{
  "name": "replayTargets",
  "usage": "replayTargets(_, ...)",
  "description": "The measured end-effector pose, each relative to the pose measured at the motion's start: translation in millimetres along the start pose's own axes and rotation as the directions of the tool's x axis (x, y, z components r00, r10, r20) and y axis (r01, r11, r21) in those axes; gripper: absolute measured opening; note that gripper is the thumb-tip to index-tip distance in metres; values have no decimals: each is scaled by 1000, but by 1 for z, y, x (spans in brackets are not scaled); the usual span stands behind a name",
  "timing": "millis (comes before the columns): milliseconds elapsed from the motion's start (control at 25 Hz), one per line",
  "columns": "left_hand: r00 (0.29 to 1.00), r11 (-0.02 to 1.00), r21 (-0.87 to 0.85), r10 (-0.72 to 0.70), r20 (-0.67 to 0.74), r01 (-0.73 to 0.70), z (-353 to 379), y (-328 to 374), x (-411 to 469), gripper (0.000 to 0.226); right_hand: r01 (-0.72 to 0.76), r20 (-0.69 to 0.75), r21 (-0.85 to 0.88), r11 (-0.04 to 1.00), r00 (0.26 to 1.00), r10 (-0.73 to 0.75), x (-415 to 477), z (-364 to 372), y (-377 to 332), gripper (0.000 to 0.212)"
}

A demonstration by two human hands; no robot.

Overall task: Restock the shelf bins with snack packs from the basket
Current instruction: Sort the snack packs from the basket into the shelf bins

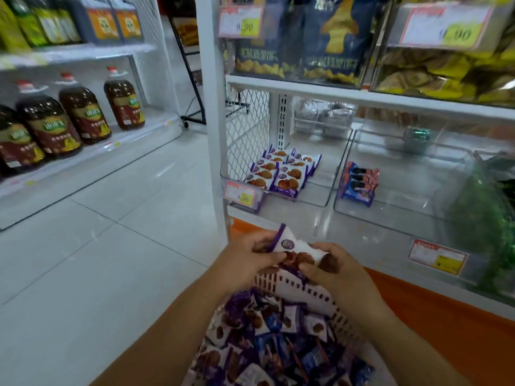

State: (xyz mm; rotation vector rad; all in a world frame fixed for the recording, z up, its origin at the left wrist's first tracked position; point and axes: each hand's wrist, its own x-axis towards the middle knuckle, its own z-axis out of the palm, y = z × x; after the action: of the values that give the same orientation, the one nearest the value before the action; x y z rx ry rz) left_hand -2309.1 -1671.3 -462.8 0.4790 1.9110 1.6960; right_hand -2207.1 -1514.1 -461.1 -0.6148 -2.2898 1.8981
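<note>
Snack pack: a white and purple pack [289, 245] printed with round brown biscuits, held up just above the far rim of the basket, between the two hands
Left hand: the left hand [248, 260] grips the pack's left edge, fingers curled behind it and thumb laid across the front
Right hand: the right hand [334, 270] holds the pack's right end, fingers and thumb curled onto it
Basket: a white slotted basket [295, 286] directly below the hands, heaped with purple, white and blue loose packs [278, 344]
Left bin: a clear left bin [330, 190] on the lower shelf, beyond the hands and well apart from them; matching stacked packs [281, 174] lie in overlapping rows in its left part
Middle bin: a clear middle bin [390, 210] just right of the first; a few blue and pink packs [359, 183] stand against its left wall
Far right: green packs [485, 227], too blurred to tell more
Price tag: a pink and yellow price tag [241, 195] at the left bin's front corner
Upper shelf: dark blue chip bags [306, 37] above the bins
Side shelf: brown oil bottles [80, 112] in a row, far off to the left
</note>
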Motion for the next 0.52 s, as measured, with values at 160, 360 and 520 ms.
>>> replayTargets(160,952,961,228,206,-226,-154,-26,44,18,27,165,-212,34,986,965,-155,49,6,-78,31)
replayTargets(360,921,810,586,225,-318,4,-60,26,50,56,-169,-288,-376,911,956,58,161,18,-109,41)
replayTargets(520,941,752,658,185,-283,50,-69,12,63,60,-323,-243,-557,765,944,222,209,28,-85,42)
